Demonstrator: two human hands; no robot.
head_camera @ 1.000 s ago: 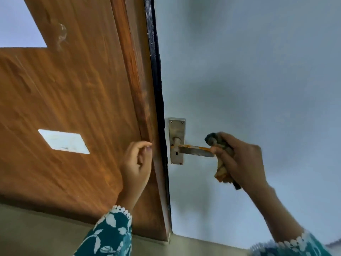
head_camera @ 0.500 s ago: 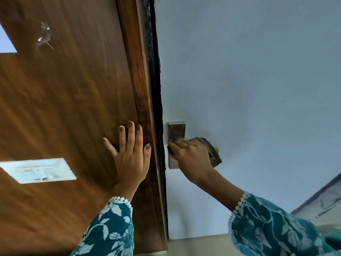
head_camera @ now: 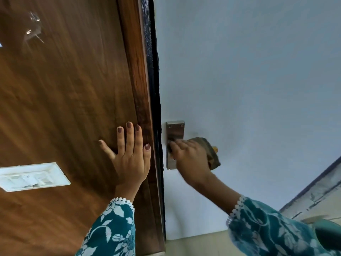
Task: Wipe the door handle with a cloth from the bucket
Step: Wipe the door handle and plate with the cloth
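A steel door handle plate [head_camera: 175, 129] is fixed to the pale blue door [head_camera: 249, 80]. My right hand [head_camera: 190, 156] covers the lever and presses a dark brownish cloth [head_camera: 210, 150] against it, near the plate. Only the lever's orange-tinted tip [head_camera: 215, 149] shows past the cloth. My left hand [head_camera: 129, 156] lies flat with fingers spread on the brown wooden panel [head_camera: 64, 108], just left of the door's edge. No bucket is in view.
A white switch plate [head_camera: 31, 176] sits on the wooden panel at lower left. A black strip [head_camera: 153, 71] runs along the door edge. A grey ledge [head_camera: 313, 193] shows at lower right, and a beige floor strip [head_camera: 199, 242] at the bottom.
My right hand slid the cloth from the lever's tip inward to the plate. My left hand went from curled at the door edge to flat on the wood. The view shifted.
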